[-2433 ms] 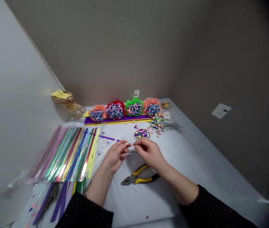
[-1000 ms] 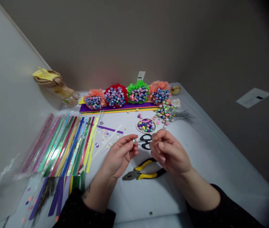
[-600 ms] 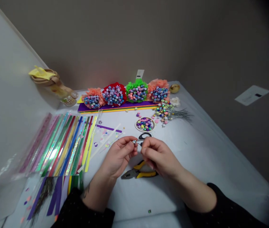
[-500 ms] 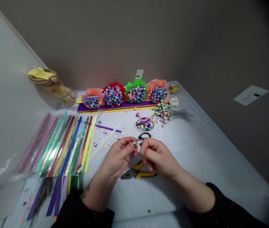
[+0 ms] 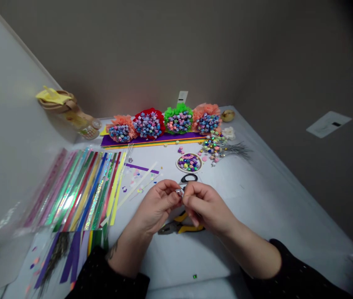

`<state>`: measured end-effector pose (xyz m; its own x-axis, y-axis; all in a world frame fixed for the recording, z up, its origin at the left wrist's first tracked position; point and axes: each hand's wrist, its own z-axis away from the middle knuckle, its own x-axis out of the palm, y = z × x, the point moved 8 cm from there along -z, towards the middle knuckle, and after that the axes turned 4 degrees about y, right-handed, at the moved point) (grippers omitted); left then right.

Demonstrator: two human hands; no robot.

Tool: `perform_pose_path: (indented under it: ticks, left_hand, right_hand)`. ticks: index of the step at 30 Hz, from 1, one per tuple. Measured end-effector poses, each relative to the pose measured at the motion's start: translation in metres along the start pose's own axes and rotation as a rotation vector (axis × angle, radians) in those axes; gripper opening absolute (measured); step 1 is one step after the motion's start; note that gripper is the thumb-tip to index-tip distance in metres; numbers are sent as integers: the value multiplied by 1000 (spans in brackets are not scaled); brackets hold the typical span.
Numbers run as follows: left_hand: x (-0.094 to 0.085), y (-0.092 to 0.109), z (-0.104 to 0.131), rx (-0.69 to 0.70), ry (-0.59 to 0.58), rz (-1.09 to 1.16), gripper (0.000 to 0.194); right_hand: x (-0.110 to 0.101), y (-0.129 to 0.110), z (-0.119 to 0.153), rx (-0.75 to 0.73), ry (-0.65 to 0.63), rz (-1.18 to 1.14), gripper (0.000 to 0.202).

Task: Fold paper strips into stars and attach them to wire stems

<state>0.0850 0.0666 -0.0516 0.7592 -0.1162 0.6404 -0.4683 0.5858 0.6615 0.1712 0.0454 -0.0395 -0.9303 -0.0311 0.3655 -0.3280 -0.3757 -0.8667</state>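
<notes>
My left hand (image 5: 159, 206) pinches a small silvery star (image 5: 179, 192) between thumb and fingertips. Close against it on the right, the thumb and forefinger of my right hand (image 5: 205, 207) are pressed together at the star's edge; what they hold is too small to make out. Beneath both hands lie pliers with yellow and black handles (image 5: 171, 227). Just beyond my fingertips the black scissors handles (image 5: 189, 178) show, their blades partly hidden. Farther back stands a round dish (image 5: 189, 162) of colourful paper stars.
Four crepe-paper bouquets (image 5: 178, 120) of stars line the back. Wire-stemmed stars (image 5: 215, 145) lie at back right. Shiny paper strips (image 5: 79, 191) in a clear sleeve cover the left side. A small green piece (image 5: 195, 276) lies near the front edge.
My fingertips have come closer together, and the silvery star has shifted slightly right and down, nearer my right fingers.
</notes>
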Motion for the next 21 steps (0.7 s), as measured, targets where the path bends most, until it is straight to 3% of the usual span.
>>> perform_pose_path:
  ticks: [13,18,21]
  left_hand:
    - [-2,2,0,29,36,-54,32]
    - [-7,12,-1,132,81,-215,28]
    - [-10,18,0,195,102,-303,23]
  right_hand:
    - [-1,-4,1,-30,22,133,8]
    - [-3,-35,10,-394,146,600,12]
    - [2,-45,18,-574,174,768,14]
